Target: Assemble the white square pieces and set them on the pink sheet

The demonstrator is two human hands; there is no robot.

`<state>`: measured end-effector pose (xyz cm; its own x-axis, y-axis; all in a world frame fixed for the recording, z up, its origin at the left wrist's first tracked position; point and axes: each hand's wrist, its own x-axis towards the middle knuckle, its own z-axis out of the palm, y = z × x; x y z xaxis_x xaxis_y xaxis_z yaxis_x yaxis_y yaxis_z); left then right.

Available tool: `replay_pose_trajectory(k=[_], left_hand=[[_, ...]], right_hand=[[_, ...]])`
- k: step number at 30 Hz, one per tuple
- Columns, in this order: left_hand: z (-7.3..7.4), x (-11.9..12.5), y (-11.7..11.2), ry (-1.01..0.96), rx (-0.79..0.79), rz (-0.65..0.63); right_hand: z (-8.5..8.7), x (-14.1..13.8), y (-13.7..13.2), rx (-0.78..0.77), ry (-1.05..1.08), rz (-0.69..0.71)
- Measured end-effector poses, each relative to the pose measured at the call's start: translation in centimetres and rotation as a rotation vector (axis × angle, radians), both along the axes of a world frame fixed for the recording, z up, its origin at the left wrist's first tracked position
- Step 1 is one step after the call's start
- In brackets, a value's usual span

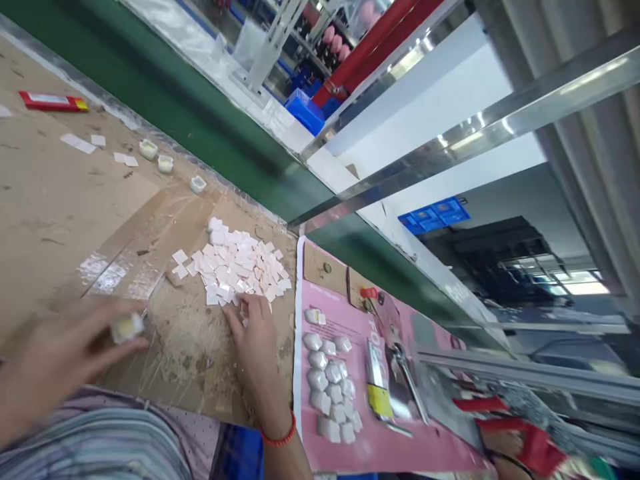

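My left hand (75,353), blurred by motion, pinches a small white plastic cup-like piece (126,327) with a yellowish inside. It hovers above the near left of the brown cardboard-covered table (190,367). At the near edge of a heap of thin white squares (240,263) is my right hand (256,333), a red bead bracelet on its wrist. Its thumb and fingers curl together with a white square showing between them; the fingertips are partly hidden. Three similar white cups (165,164) stand along the table's far edge.
To the right, several white rounded pieces (334,393) sit in rows on a pink sheet (395,447). Beyond them are a yellow-and-silver tool (379,387) and a metal wrench-like tool (409,380). A red packet (53,101) lies far left. A green wall (210,127) borders the table.
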<state>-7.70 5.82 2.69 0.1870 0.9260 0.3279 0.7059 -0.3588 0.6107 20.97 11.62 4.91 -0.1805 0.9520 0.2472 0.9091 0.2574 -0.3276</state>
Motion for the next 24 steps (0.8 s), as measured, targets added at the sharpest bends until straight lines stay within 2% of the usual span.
replay_pose_trajectory(k=[1,3,5,7,13,17,20,24], left_hand=[[0.3,2.5,-0.2,0.067,0.015,-0.105],[0.8,6.6,0.0,0.134,0.141,-0.162],[0.9,9.1,0.6,0.163,0.157,-0.160],[0.6,10.1,1.0,0.190,0.127,-0.163],[0.0,9.2,0.1,0.208,-0.022,-0.187],[0.3,8.4,-0.3,0.133,-0.037,-0.219],[0.5,8.2,-0.3,0.095,-0.042,-0.215],[0.8,8.3,-0.3,0.077,-0.060,-0.219]], right_hand=[[-0.2,0.0,0.2,0.001,-0.012,-0.008],[-0.6,0.0,0.5,0.008,-0.040,-0.001],[-0.8,0.1,0.4,0.026,-0.072,0.025],[-1.1,0.2,-0.4,0.057,-0.098,0.047],[-1.1,0.4,-3.9,0.158,-0.082,0.087],[-0.8,0.7,-3.2,0.156,-0.056,0.061],[-0.8,0.9,-2.4,0.170,-0.155,0.136],[-0.7,1.0,-2.7,0.207,-0.288,0.211]])
